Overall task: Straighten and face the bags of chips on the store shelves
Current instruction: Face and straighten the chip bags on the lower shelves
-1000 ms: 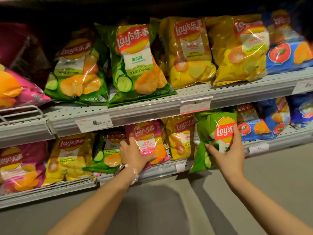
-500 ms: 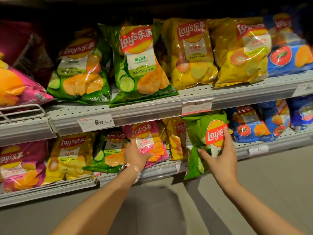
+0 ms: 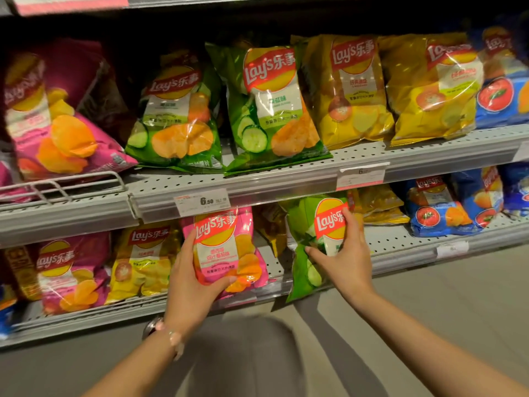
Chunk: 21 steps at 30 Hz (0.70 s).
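Observation:
Two grey shelves carry Lay's chip bags. My left hand grips a pink bag at its left edge and bottom, held upright at the front of the lower shelf. My right hand holds a green cucumber bag by its front, in front of the lower shelf; the bag's lower end hangs past the shelf lip. Between the two bags a yellow bag lies back on the shelf, partly hidden.
On the upper shelf stand pink, green, yellow and blue bags. The lower shelf also holds a pink bag, a yellow bag, another yellow bag and blue tomato bags. Price tags hang on the shelf lips. Grey floor lies below.
My left hand has pulled the pink bag forward and upright. My right hand has carried the green bag leftward. The view has shifted closer and left.

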Tool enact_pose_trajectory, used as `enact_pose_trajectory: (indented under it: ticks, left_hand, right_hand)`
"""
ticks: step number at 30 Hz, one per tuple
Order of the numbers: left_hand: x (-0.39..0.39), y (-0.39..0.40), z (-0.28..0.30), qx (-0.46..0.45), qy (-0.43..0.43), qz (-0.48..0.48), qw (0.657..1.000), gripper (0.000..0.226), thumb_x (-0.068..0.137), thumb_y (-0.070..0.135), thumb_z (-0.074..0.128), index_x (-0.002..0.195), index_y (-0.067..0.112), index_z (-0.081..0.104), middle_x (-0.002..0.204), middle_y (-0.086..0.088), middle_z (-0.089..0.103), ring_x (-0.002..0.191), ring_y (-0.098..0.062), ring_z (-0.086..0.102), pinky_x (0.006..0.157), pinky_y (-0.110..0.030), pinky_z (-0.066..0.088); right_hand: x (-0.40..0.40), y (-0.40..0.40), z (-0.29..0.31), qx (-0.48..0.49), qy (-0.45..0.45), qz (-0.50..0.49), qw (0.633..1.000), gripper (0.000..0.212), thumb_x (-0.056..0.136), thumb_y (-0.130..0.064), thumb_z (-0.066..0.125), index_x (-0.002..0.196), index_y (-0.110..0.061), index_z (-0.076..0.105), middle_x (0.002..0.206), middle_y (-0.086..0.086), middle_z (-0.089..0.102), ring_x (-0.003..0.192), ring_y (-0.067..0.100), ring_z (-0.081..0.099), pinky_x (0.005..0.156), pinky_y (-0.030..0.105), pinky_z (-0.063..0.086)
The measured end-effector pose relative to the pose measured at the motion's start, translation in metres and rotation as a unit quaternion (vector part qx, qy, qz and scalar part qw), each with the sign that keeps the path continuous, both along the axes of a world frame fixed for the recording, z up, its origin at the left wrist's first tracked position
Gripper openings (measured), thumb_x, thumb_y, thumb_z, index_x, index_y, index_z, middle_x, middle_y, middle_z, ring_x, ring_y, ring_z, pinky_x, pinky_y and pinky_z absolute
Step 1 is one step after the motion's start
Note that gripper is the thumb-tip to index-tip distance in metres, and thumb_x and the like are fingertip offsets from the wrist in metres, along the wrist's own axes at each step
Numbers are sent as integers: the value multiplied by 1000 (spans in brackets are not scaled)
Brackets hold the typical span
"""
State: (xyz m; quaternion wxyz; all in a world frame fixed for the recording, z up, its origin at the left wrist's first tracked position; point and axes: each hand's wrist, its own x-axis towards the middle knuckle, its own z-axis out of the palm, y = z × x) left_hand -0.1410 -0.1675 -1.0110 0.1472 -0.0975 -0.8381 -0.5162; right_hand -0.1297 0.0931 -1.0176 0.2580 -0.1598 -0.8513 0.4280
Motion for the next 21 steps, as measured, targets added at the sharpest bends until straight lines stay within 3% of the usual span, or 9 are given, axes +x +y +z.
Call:
enact_pose_trajectory:
  ticks: [3, 6, 10, 14, 18, 21]
  left_hand:
    - [3, -21, 0, -5, 6, 3, 1000, 102, 56, 18, 90, 126, 60, 28, 119, 32, 47, 112, 8, 49, 88, -14, 44]
    - [1, -36, -2, 0, -7, -1, 1000, 103, 57, 21, 90, 133, 54, 28, 126, 17, 50, 117, -8, 51, 95, -37, 48]
    - [-2, -47, -2, -3, 5, 5, 1000, 104, 57, 24, 90, 127, 64, 23, 131, 15, 48, 120, -11, 49, 97, -38, 47]
    - [-6, -58, -6, 2, -4, 11, 1000, 106, 55, 24, 90, 138, 48, 28, 134, 13, 47, 122, -12, 48, 99, -41, 46]
    - [-4, -68, -7, 4, -8, 13, 1000, 106, 51, 35, 86, 139, 47, 28, 132, 13, 46, 120, -13, 48, 95, -36, 47]
    - [-2, -73, -5, 4, -5, 14, 1000, 101, 53, 33, 86, 131, 55, 26, 122, 22, 47, 112, -2, 50, 88, -26, 47]
  right_hand:
    - [-13, -23, 0, 21, -25, 7, 999, 103, 63, -41, 85, 146, -25, 26, 129, 7, 51, 118, 27, 48, 92, 38, 44]
    - [-32, -44, 3, 60, -65, 0, 996, 101, 66, -46, 81, 145, -25, 22, 128, 7, 51, 118, 29, 48, 92, 42, 46]
    - [-57, -66, 4, 111, -87, -18, 990, 94, 66, -48, 80, 139, -18, 28, 122, 8, 52, 115, 30, 50, 84, 41, 46]
    - [-75, -85, -4, 131, -127, -16, 983, 92, 69, -49, 78, 137, -15, 28, 120, 12, 50, 114, 31, 50, 84, 42, 49]
    - [-86, -96, -15, 148, -201, -8, 968, 84, 71, -54, 75, 133, -15, 35, 126, 11, 47, 119, 29, 46, 88, 42, 47]
    - [-92, -96, -17, 143, -265, 31, 953, 96, 70, -58, 74, 142, -18, 24, 133, 13, 39, 126, 31, 37, 94, 43, 44]
